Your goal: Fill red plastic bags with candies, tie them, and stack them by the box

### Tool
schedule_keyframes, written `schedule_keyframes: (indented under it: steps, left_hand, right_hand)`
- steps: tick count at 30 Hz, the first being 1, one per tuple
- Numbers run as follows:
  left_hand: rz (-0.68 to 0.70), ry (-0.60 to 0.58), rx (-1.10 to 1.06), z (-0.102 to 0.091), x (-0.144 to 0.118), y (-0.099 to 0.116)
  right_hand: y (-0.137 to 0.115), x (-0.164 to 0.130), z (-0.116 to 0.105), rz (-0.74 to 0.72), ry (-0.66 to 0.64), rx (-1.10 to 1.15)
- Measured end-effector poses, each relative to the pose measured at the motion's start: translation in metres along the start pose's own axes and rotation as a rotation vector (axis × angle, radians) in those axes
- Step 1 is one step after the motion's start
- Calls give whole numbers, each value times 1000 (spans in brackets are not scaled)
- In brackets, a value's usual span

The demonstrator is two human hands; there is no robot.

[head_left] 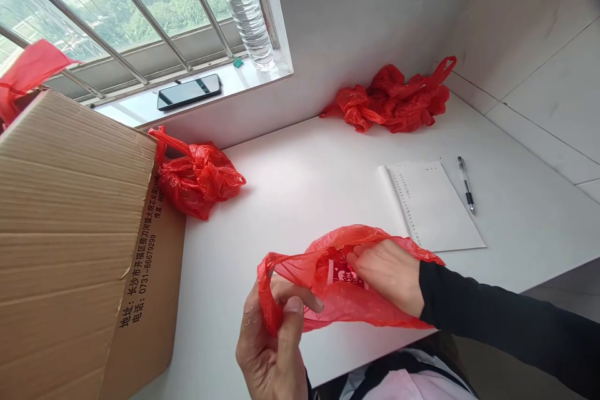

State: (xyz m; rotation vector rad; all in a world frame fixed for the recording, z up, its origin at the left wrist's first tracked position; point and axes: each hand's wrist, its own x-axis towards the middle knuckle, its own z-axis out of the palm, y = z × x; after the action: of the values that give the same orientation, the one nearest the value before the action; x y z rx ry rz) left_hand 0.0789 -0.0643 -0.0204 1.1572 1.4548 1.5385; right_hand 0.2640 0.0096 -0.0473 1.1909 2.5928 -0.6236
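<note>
A red plastic bag (365,306) lies on its side near the table's front edge, its mouth toward the left. My left hand (276,331) is closed around the handle at that mouth, with the loop over the fingers. Through the mouth, my right hand (387,269) reaches into the bag, its fingertips beside a small pinkish-red packet (345,274) with white print. The bag and packets partly hide the right fingers, so whether they grip anything cannot be made out.
A large cardboard box (70,219) stands at the left, beside a knotted red bag (201,178). More crumpled red bags (398,100) lie against the back wall. A notepad (435,206) and pen (466,184) lie at right. The windowsill holds a phone (189,92) and water bottle (248,15).
</note>
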Motion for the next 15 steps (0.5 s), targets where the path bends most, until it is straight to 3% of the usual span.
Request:
schedule_keyframes:
  steps: [8, 12, 15]
  left_hand:
    - [4, -60, 4, -4, -6, -2]
    - [9, -64, -5, -4, -6, -2]
    - [43, -76, -30, -1, -5, -2]
  right_hand:
    - [-1, 6, -7, 98, 66, 5]
    - [-7, 12, -2, 128, 88, 28]
    - [-14, 19, 7, 70, 82, 62]
